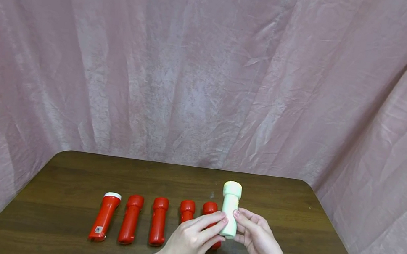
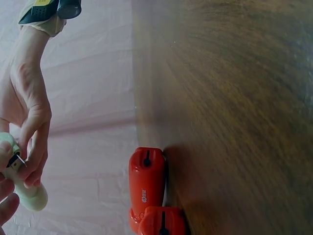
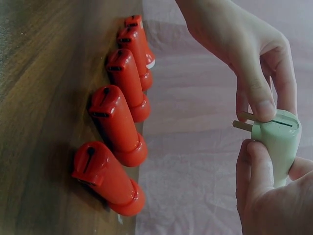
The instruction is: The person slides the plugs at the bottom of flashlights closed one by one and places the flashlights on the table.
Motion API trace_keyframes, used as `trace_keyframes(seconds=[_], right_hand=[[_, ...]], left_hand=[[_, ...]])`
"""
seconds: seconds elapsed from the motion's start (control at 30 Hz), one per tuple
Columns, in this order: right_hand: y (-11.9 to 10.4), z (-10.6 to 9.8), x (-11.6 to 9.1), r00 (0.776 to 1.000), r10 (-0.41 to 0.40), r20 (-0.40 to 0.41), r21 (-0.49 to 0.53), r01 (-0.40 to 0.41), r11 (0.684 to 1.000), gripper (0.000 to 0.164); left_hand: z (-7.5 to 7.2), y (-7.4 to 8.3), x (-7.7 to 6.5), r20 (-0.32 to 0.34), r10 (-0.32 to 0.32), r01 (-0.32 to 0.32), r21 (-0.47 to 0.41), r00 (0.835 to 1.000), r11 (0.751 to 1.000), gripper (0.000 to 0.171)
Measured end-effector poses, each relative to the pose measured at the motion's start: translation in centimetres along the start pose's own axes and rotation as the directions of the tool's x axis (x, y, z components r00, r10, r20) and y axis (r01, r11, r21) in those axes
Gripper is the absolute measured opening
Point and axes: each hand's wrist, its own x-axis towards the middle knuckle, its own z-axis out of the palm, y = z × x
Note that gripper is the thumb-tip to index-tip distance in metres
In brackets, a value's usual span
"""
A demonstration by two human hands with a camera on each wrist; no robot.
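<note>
A pale green flashlight is held up over the table, its wide head pointing away. My right hand grips its body from the right. From the other side my left hand pinches the tail end. Two metal plug prongs stick out sideways from the flashlight near the tail, seen in the right wrist view, with the left thumb and fingers beside them. In the left wrist view the dark slot of the plug shows between the fingers.
Several red flashlights lie in a row on the brown wooden table; the leftmost red flashlight has a white rim. My left hand partly covers the two nearest the green one. Pink curtains hang behind and beside the table.
</note>
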Motion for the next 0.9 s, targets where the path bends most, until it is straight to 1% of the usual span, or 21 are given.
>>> trace_keyframes(seconds=[0.13,0.37,0.5,0.57,0.9], right_hand=[[-0.06,0.03,0.03,1.0,-0.011,-0.013,-0.005,0.011,1.0,0.02],[-0.1,0.04,0.13,1.0,-0.021,-0.024,0.006,0.021,1.0,0.019],[-0.05,0.11,0.14,0.999,-0.023,-0.034,0.007,0.023,1.0,0.017],[-0.03,0.13,0.13,0.999,-0.03,-0.038,0.006,0.03,1.0,0.016],[0.11,0.25,0.08,0.998,-0.047,-0.037,0.014,0.047,0.999,0.016]], left_hand=[[0.03,0.13,0.04,-0.001,-0.008,0.008,-0.001,1.0,1.0,0.037],[0.07,0.29,0.08,0.014,-0.027,0.027,0.002,1.0,1.0,0.046],[0.16,0.36,0.12,0.011,-0.034,0.034,-0.004,0.999,0.999,0.035],[0.22,0.4,0.16,0.007,-0.038,0.039,-0.011,0.999,0.999,0.032],[0.4,0.3,0.21,-0.02,-0.061,0.06,-0.043,0.998,0.997,0.032]])
